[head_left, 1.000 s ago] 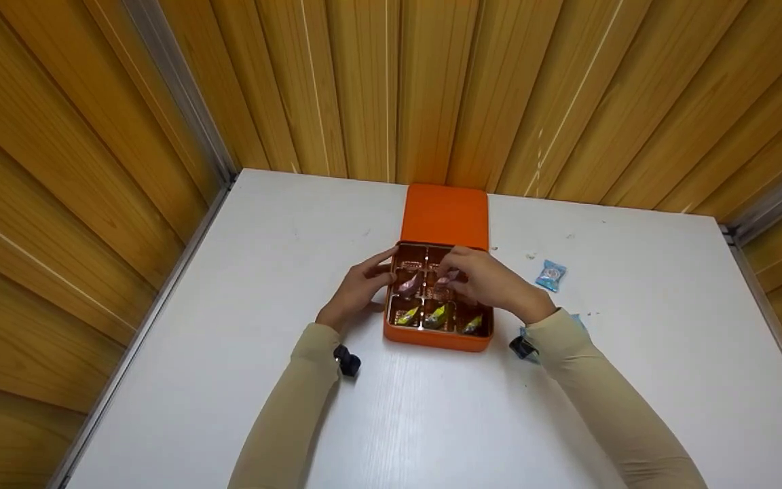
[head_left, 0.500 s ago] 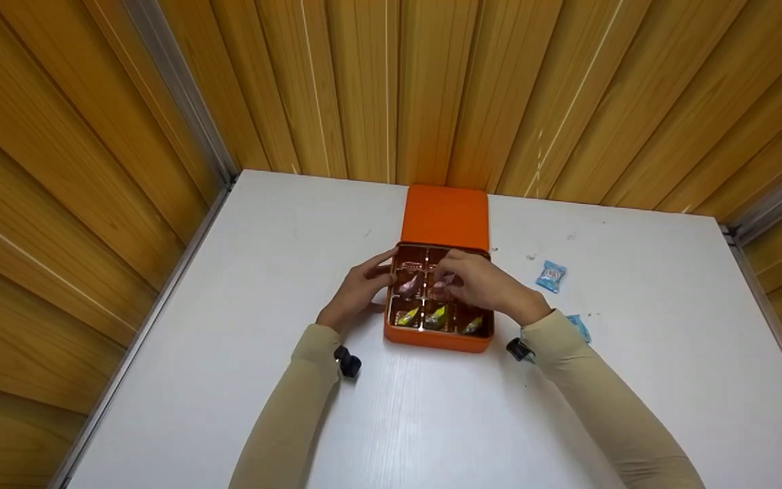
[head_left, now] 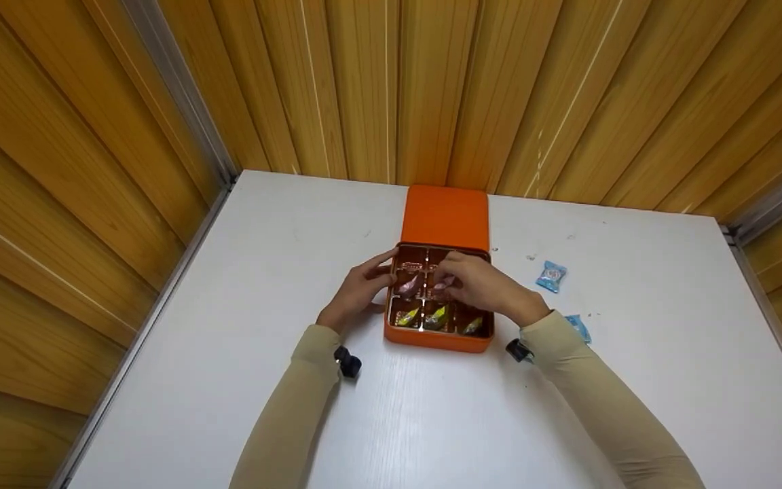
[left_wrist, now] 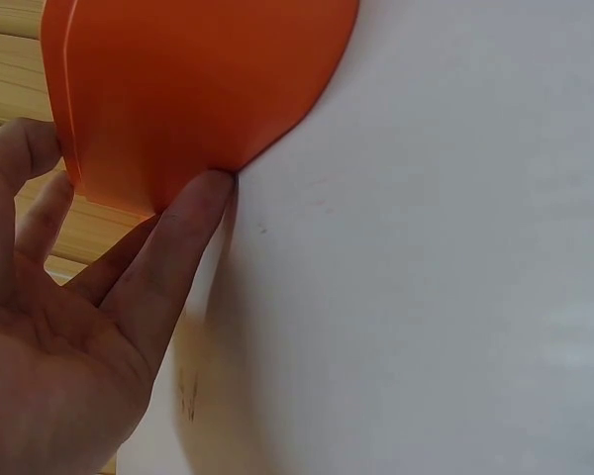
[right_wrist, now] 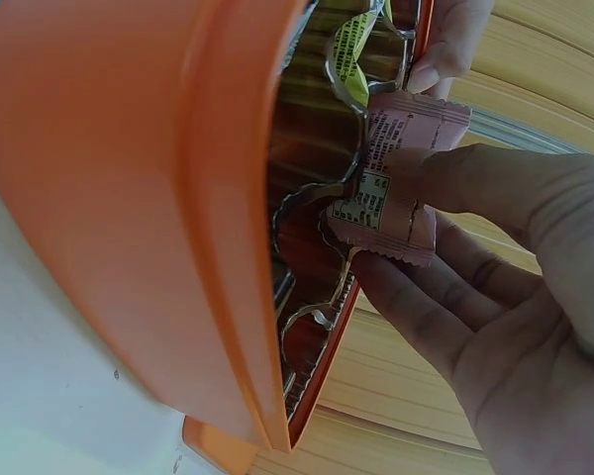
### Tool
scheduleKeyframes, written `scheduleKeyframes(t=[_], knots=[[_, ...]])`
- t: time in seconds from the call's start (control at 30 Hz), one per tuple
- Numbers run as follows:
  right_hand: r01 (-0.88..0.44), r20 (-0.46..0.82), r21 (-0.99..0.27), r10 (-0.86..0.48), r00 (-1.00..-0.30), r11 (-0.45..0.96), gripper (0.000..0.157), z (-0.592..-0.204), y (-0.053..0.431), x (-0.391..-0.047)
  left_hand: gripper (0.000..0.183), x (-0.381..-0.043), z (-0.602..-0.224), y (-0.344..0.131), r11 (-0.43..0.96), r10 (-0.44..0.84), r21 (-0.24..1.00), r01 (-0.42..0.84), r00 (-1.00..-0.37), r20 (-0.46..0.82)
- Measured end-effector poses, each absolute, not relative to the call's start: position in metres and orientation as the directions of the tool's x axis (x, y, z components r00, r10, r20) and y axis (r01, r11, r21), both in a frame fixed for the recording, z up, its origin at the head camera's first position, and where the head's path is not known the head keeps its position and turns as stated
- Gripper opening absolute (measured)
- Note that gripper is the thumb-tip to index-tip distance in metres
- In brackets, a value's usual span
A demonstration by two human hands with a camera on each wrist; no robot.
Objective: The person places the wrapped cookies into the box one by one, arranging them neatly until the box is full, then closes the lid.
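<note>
Right now your right hand [head_left: 482, 282] holds the pink candy [right_wrist: 391, 218] in a narrow pinch, thumb on its face, fingers behind, around the middle of the box [head_left: 435, 341]; how deep it sits you cannot tell. Its long axis runs crosswise to your thumb, 2 crimped ends free, so a wrist turn could knock either on the box. Your left hand [head_left: 354, 292], farther from the candy, touches the box's left wall; inside, left of your pinch, lies 1 more pink piece [head_left: 408, 284].

Left of lower centre we see a khaki left sleeve [head_left: 288, 411] with a blocky black wrist unit [head_left: 348, 362]; at lower right, a matching, creased right sleeve [head_left: 611, 401] with another black unit [head_left: 518, 350].
</note>
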State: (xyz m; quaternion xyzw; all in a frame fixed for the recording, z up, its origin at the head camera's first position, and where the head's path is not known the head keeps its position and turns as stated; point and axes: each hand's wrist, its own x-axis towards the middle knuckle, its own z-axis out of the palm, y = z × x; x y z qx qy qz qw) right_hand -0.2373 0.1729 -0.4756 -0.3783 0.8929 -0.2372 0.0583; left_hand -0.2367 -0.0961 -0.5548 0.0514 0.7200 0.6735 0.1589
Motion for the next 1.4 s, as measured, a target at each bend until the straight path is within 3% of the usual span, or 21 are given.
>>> scheduleKeyframes(t=[0.8,1.2,1.4], knots=[[-0.618,0.081,-0.509,-0.682,-0.727,0.599,0.021,-0.476,0.178,-0.235,0.059,-0.236,-0.553,-0.095,0.073,0.294,0.987,-0.144,-0.942,-0.160],[-0.526,0.054,-0.519,-0.588,-0.807,0.674,0.026,-0.471,0.192,-0.230,0.059,-0.236,-0.554,-0.097,0.077,0.316,0.991,-0.108,-0.940,-0.127],[-0.521,0.106,-0.511,-0.551,-0.828,0.684,0.026,-0.470,0.201,-0.226,0.060,-0.236,-0.555,-0.097,0.067,0.329,0.993,-0.096,-0.937,-0.113]])
